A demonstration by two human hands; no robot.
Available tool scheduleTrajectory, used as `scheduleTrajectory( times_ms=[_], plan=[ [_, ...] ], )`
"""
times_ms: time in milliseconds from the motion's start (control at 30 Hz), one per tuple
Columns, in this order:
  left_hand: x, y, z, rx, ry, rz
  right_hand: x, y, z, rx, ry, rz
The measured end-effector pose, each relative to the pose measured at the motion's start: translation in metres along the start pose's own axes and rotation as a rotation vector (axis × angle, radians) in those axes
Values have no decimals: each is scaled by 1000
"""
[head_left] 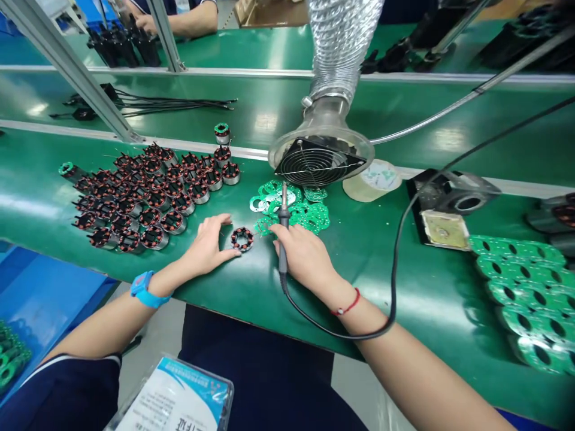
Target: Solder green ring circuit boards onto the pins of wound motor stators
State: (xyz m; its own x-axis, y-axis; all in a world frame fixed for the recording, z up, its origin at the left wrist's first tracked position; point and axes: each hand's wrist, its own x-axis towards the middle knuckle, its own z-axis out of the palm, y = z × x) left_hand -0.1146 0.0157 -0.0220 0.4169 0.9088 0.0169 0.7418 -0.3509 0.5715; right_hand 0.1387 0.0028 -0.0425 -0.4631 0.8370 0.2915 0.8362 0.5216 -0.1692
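On the green bench lies a wire-wound motor stator point(241, 239), its copper coils facing up. My left hand point(207, 244) curves around its left side, thumb and fingers apart; the thumb tip is close to its lower edge, and I cannot tell if it touches. In my right hand point(305, 254) is a soldering iron point(283, 239), held upright with its metal tip pointing away from me and its black cable looping over my forearm. Just beyond both hands is a loose pile of green ring-shaped circuit boards point(309, 215).
Many stators point(153, 197) crowd the bench at left. A fume extractor point(321, 155) hangs over the boards. A white roll point(372, 179), a soldering iron stand point(453, 197) and stacked green boards point(525, 293) are at right. Across the bench, another person's arm point(193, 21) shows.
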Motion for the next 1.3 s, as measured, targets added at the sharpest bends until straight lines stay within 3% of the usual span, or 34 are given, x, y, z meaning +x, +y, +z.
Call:
scheduleTrajectory(
  times_ms=[133, 267, 467, 700, 867, 1067, 1200, 1300],
  plan=[
    [14, 10, 6, -46, -29, 52, -9, -8, -3, 77, 64, 67],
    [9, 5, 5, 72, 132, 17, -19, 0, -8, 134, 76, 142],
    [-12, 7, 10, 299, 54, -92, -16, 6, 1, 152, 15, 130],
    [17, 33, 18, 69, 21, 1, -14, -11, 3, 246, 76, 140],
    [17, 38, 18, -203, -19, 169, -24, -16, -12, 369, 186, 164],
    [9, 43, 11, -107, 31, 211, -35, -29, -24, 436, 173, 147],
    [11, 47, 2, 147, -105, 217, -45, -39, -26, 461, 121, 3],
    [20, 51, -3, 273, -256, 253, -52, -35, -30, 451, 171, 19]
  ],
)
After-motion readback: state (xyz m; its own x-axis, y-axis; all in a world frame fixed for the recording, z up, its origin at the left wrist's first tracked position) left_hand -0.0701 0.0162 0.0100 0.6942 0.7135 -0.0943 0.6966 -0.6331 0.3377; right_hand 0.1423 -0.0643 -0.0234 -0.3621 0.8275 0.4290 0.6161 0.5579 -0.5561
